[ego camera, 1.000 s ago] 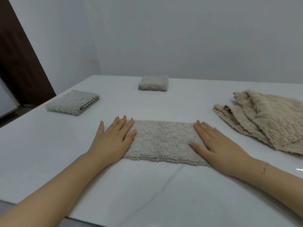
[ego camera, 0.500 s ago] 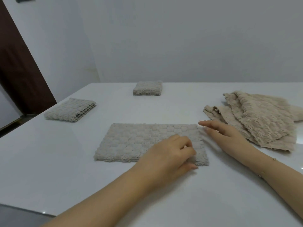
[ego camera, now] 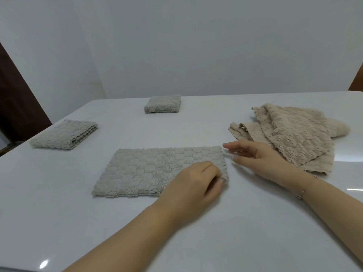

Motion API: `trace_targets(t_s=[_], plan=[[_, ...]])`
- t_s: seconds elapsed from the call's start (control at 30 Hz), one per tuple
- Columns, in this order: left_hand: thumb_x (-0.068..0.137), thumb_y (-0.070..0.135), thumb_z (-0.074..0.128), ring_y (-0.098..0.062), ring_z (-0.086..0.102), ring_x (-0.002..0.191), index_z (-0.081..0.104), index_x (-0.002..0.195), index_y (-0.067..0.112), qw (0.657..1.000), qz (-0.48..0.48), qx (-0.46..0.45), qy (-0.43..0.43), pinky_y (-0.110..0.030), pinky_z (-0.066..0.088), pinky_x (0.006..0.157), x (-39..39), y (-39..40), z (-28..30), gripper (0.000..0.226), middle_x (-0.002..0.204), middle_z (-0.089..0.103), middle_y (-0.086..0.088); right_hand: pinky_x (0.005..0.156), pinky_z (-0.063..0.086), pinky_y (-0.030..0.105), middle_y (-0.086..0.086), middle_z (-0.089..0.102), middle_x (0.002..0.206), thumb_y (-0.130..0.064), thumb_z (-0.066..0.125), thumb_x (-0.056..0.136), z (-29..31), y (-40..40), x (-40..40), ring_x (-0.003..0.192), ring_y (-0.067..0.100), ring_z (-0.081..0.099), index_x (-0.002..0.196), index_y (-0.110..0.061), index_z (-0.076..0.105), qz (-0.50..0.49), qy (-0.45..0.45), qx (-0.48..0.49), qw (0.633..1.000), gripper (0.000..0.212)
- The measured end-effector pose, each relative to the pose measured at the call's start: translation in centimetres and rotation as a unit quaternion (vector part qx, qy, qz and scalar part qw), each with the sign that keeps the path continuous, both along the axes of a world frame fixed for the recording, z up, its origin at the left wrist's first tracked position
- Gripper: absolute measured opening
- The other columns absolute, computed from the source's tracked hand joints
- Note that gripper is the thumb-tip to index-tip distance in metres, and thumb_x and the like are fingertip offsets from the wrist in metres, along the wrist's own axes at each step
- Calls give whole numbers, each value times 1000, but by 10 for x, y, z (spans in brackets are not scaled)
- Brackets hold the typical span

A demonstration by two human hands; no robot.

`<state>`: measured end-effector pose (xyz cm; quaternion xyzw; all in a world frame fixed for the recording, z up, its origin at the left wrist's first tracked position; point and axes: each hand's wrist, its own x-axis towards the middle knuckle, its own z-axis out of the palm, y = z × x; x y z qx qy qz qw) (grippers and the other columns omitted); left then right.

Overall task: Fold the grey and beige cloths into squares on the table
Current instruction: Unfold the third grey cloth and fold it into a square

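Note:
A grey cloth (ego camera: 149, 169), folded into a long rectangle, lies flat in the middle of the white table (ego camera: 137, 242). My left hand (ego camera: 196, 185) reaches across and pinches its near right corner with curled fingers. My right hand (ego camera: 253, 156) hovers at the cloth's far right corner, fingers stretched out and loose, holding nothing. A heap of unfolded beige cloths (ego camera: 290, 134) lies at the right. Two grey cloths lie folded: one at the left (ego camera: 62, 135), one at the back (ego camera: 163, 104).
The table's left edge runs close by the left folded cloth. A dark door (ego camera: 15, 99) stands beyond it at the left. A pale wall rises behind the table.
My left hand crossed from the cloth's left end to its near right corner and curled on it. My right hand lifted off the cloth and shifted to the far right corner.

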<state>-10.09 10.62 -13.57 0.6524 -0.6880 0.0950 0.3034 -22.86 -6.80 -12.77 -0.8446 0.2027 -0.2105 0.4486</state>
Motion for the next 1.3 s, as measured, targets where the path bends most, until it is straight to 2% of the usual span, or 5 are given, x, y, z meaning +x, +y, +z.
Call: trace_targets(t_s=[0.27, 0.53, 0.67, 1.0, 1.3], plan=[[88, 29, 55, -7, 52, 64, 60, 81, 18, 955, -22, -56, 291, -17, 38, 58, -10, 33, 15, 14, 72, 56, 11, 109, 28, 15, -21, 47, 139, 2, 67, 73, 6, 6, -3, 129, -10, 39, 116, -30, 66, 127, 31, -3, 991, 53], [86, 24, 61, -7, 41, 49, 60, 76, 10, 864, -8, -110, 491, -16, 36, 46, -6, 61, 29, 17, 56, 49, 9, 89, 51, 22, 5, 66, 122, 2, 70, 73, 14, 17, 7, 117, 21, 60, 93, -5, 74, 179, -60, 217, 958, 22], [84, 23, 57, -9, 55, 64, 63, 79, 10, 848, -9, -130, 515, -16, 47, 61, 13, 74, 42, 16, 69, 58, 1, 92, 49, 24, 16, 69, 110, -31, 88, 55, 33, 21, 34, 110, 24, 63, 96, -5, 73, 205, -86, 224, 949, 51], [78, 34, 62, -20, 61, 71, 54, 89, 10, 771, 38, -82, 631, -27, 55, 61, 86, 106, 58, 28, 81, 63, -11, 80, 54, 21, 1, 73, 100, -17, 68, 75, 64, 55, 131, 96, 14, 68, 102, -9, 69, 209, -7, 228, 951, 28], [82, 19, 72, -10, 54, 54, 64, 87, 19, 841, 244, -74, 478, -26, 43, 54, 126, 121, 16, 9, 64, 65, 4, 78, 57, 32, 8, 74, 101, -28, 72, 81, 41, 72, 180, 91, 23, 71, 102, -11, 70, 150, 110, 170, 968, 27]])
